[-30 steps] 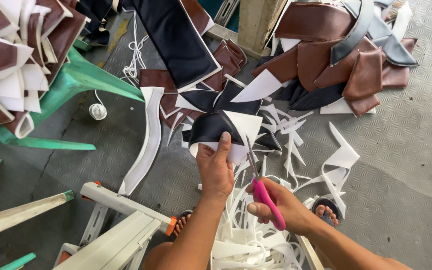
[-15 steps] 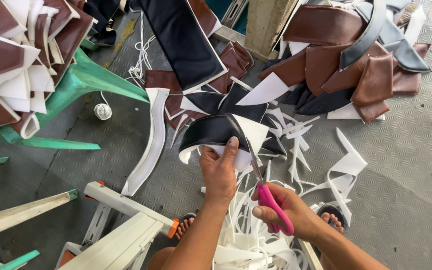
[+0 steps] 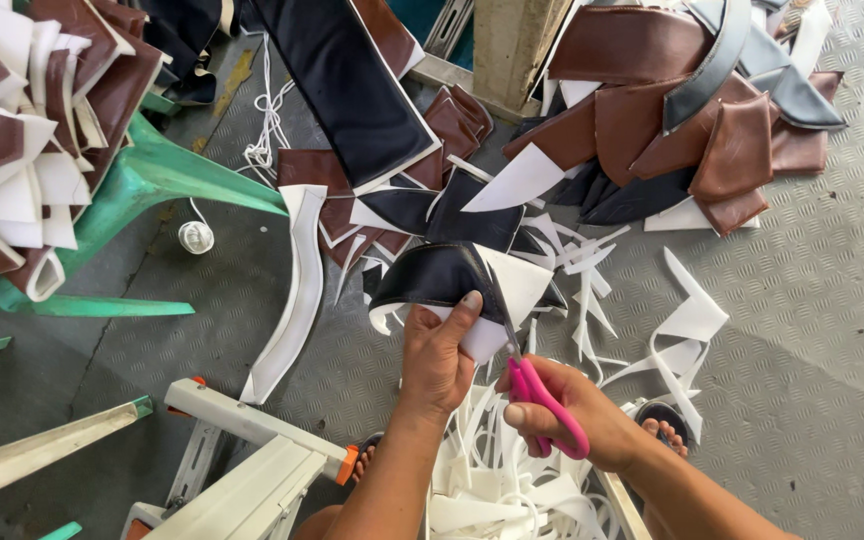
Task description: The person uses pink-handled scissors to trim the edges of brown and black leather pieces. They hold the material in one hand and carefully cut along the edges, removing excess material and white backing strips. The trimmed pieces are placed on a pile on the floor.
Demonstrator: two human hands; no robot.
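left hand (image 3: 439,362): closed in a pinch on the dark leather-faced foam piece (image 3: 442,280), thumb pressed on top near the blades, fingers under the white foam backing.
right hand (image 3: 577,410): wrapped tightly through the pink-handled scissors (image 3: 537,385), fingers in the loops; the blades point away from the person and bite into the piece's right edge.
piece position: held up above the grey patterned floor (image 3: 802,330), centre of the scene, just beyond both hands, its curved dark face up and white foam showing at the near edge.
thumb risk: the left thumb sits just beside the blades; if the cut runs left or the piece slips, it could be nicked.
cut-line risk: the piece is curved and floppy and held at one spot only; it could twist in the blades, so the trim may wander into the dark face instead of the white margin.
foot risk: a sandalled foot (image 3: 664,425) lies near, just below the scissors; dropped scissors could strike it.
clutter: white foam offcuts (image 3: 512,480) pile between the person's feet and could snag the blades or hide a slipped piece.
surroundings: brown leather pieces (image 3: 672,120) are heaped far right; a green plastic chair (image 3: 167,180) stands at left.
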